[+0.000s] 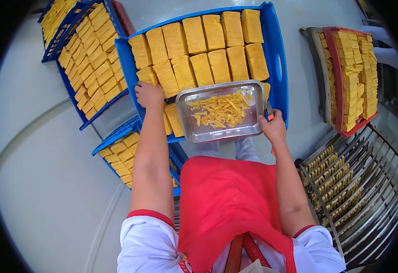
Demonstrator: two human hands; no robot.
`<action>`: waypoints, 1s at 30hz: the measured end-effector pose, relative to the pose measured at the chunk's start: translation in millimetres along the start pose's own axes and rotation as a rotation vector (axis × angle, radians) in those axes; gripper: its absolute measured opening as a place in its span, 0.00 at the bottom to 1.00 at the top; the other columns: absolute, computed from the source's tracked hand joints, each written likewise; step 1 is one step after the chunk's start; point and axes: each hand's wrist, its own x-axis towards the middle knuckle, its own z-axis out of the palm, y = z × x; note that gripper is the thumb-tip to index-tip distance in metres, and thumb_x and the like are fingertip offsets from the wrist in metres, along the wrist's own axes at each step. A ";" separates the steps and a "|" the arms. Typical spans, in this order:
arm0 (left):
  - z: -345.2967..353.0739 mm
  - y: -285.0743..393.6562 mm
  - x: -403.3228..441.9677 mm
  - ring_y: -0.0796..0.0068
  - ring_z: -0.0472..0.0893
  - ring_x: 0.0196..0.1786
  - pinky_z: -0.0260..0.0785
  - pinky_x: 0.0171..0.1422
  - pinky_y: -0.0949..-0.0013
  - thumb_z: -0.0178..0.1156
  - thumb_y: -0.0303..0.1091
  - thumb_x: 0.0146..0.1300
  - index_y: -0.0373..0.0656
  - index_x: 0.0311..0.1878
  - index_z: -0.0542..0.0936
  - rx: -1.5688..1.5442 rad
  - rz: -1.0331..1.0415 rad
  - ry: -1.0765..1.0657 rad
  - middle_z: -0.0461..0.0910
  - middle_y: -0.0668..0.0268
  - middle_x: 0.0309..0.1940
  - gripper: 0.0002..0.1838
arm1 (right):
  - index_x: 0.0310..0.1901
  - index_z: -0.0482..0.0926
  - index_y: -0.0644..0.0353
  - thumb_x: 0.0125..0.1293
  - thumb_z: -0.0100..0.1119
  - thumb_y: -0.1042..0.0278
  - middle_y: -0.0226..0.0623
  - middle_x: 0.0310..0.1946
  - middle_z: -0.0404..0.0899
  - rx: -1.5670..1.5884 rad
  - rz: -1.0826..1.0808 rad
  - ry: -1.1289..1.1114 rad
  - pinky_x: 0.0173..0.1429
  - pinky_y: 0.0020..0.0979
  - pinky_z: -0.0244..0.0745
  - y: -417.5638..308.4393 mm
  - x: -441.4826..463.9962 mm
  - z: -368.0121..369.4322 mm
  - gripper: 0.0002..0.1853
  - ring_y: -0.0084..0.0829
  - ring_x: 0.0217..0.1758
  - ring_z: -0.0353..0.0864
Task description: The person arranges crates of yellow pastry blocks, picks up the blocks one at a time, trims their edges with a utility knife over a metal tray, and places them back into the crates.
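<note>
A large blue crate (pixel 278 27) holds rows of yellow blocks (pixel 194 34). On its near part rests a metal tray (pixel 194 130) with yellow scraps (pixel 221 110) inside. My left hand (pixel 149 94) is at the crate's left side, on the near end of a block in the second row; its fingers are bent and partly hidden, so its grip is unclear. At the tray's right edge, my right hand (pixel 273 127) is closed round an orange-handled knife (pixel 270 113), its fingers close to the rim.
More blue crates (pixel 84 123) of yellow blocks stand at the left. A red crate (pixel 340 82) with stacked yellow pieces is at the right. Below it stands a metal rack (pixel 326 209) with yellow pieces. Part of a person in pale clothing (pixel 386 55) shows at the far right.
</note>
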 end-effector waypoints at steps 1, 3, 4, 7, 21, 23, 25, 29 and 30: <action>-8.8 6.1 -2.0 0.43 0.73 0.64 0.69 0.66 0.49 0.70 0.49 0.57 0.30 0.65 0.67 0.083 0.029 -0.020 0.69 0.43 0.61 0.41 | 0.59 0.73 0.63 0.59 0.64 0.48 0.56 0.51 0.81 0.001 0.008 0.001 0.58 0.48 0.75 -0.6 -1.9 -1.3 0.33 0.54 0.55 0.81; -21.0 13.5 -1.2 0.43 0.72 0.65 0.68 0.67 0.49 0.71 0.48 0.56 0.30 0.65 0.66 0.171 0.061 -0.040 0.70 0.46 0.61 0.42 | 0.62 0.69 0.64 0.59 0.65 0.45 0.56 0.57 0.77 0.045 0.019 0.062 0.61 0.46 0.72 -5.7 -6.9 -5.1 0.37 0.53 0.59 0.78; -24.1 14.9 0.1 0.44 0.74 0.63 0.69 0.66 0.50 0.72 0.47 0.54 0.31 0.62 0.67 0.157 0.064 -0.057 0.72 0.46 0.59 0.40 | 0.62 0.69 0.64 0.59 0.65 0.45 0.56 0.57 0.77 0.047 0.023 0.060 0.61 0.46 0.72 -10.3 -10.2 -7.6 0.37 0.53 0.59 0.78; -33.0 15.8 8.0 0.46 0.77 0.59 0.72 0.63 0.54 0.75 0.43 0.50 0.32 0.56 0.69 0.046 0.020 -0.157 0.76 0.47 0.55 0.36 | 0.61 0.70 0.65 0.63 0.61 0.44 0.57 0.60 0.75 0.069 -0.001 0.066 0.63 0.45 0.71 -24.2 -18.6 -9.3 0.35 0.52 0.61 0.77; -73.0 -17.6 -148.5 0.72 0.77 0.55 0.69 0.63 0.69 0.73 0.19 0.44 0.41 0.56 0.69 -1.108 0.428 -0.202 0.76 0.64 0.48 0.34 | 0.35 0.78 0.63 0.73 0.52 0.50 0.56 0.28 0.79 0.408 -0.547 -0.246 0.40 0.49 0.73 -79.1 -67.2 -28.6 0.21 0.58 0.37 0.80; -72.3 -14.1 -171.7 0.72 0.77 0.55 0.67 0.65 0.69 0.73 0.16 0.44 0.42 0.56 0.69 -1.146 0.476 -0.314 0.76 0.65 0.50 0.34 | 0.34 0.78 0.63 0.73 0.51 0.49 0.56 0.28 0.79 0.318 -0.592 -0.249 0.40 0.49 0.73 -91.5 -77.3 -45.8 0.22 0.58 0.36 0.80; -80.3 -10.1 -190.7 0.72 0.77 0.56 0.66 0.66 0.69 0.73 0.17 0.44 0.42 0.56 0.69 -1.148 0.470 -0.361 0.76 0.65 0.50 0.34 | 0.31 0.79 0.61 0.74 0.50 0.50 0.55 0.26 0.78 0.163 -0.661 -0.212 0.39 0.51 0.72 -97.2 -84.5 -58.5 0.22 0.57 0.36 0.80; -93.4 -11.5 -203.8 0.72 0.76 0.60 0.64 0.69 0.69 0.70 0.16 0.41 0.41 0.60 0.70 -1.272 0.406 -0.646 0.77 0.67 0.54 0.38 | 0.36 0.80 0.61 0.66 0.59 0.39 0.53 0.28 0.80 0.208 -0.631 -0.294 0.41 0.49 0.74 -84.7 -72.2 -66.9 0.27 0.56 0.38 0.81; -100.3 -10.7 -205.7 0.71 0.76 0.61 0.63 0.71 0.68 0.68 0.16 0.39 0.40 0.61 0.70 -1.396 0.343 -0.854 0.77 0.67 0.55 0.39 | 0.37 0.79 0.64 0.55 0.66 0.34 0.51 0.29 0.80 0.155 -0.714 -0.341 0.40 0.45 0.74 -84.6 -71.4 -74.8 0.32 0.53 0.36 0.81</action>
